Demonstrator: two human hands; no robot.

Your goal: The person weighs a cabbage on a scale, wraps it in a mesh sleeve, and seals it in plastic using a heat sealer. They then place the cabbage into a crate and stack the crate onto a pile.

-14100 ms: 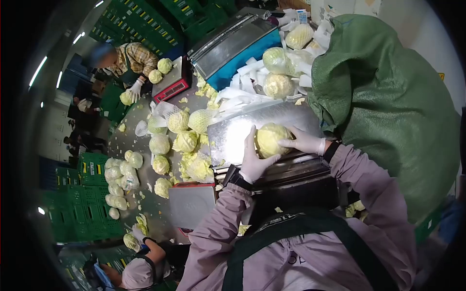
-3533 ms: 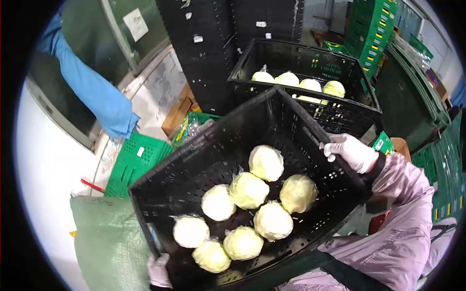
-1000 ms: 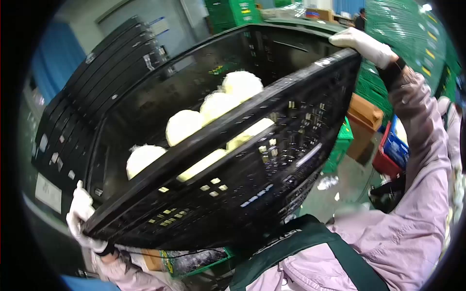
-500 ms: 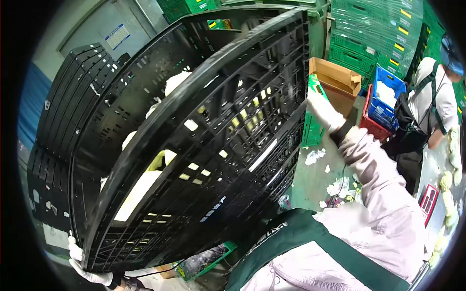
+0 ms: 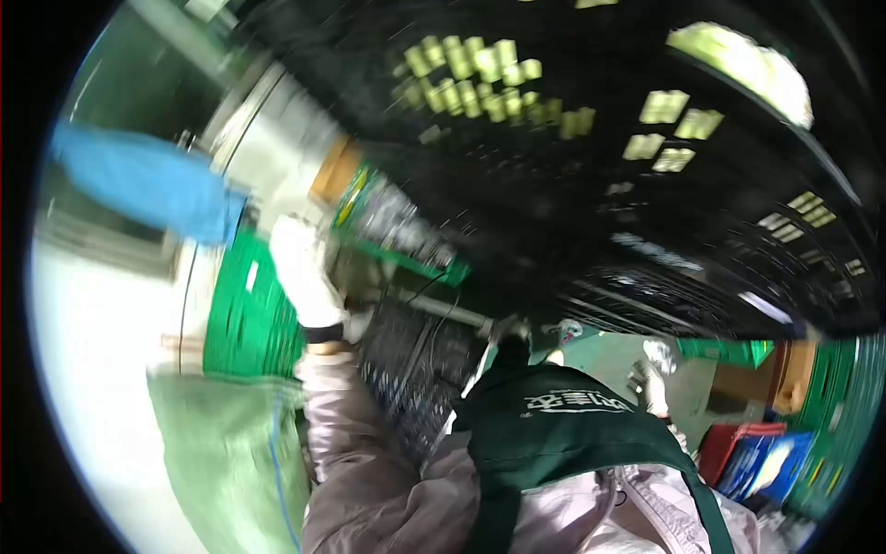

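Observation:
A large black slotted plastic crate [image 5: 554, 203] fills the upper right of the head view, tilted. Pale yellow-green contents [image 5: 748, 69] show through its openings. My left hand [image 5: 303, 268], in a white glove, is stretched out left of the crate, apart from its visible edge. Motion smears its fingers, and I see nothing held. Low on the right, below the crate, is my right hand [image 5: 653, 388], also gloved in white. It is small and blurred, so its grip cannot be made out.
On the left are green stacked crates [image 5: 245, 305], a pale green sack [image 5: 226, 452] and a blue cloth-like item [image 5: 148, 180]. A green crate with dark, shiny contents [image 5: 397, 222] lies beyond my left hand. At right are a blue crate [image 5: 761, 466] and a cardboard box [image 5: 794, 374].
The view has swung left and down. My left hand has come off the crate's lower corner, and my right hand has dropped from its far side to beside my apron.

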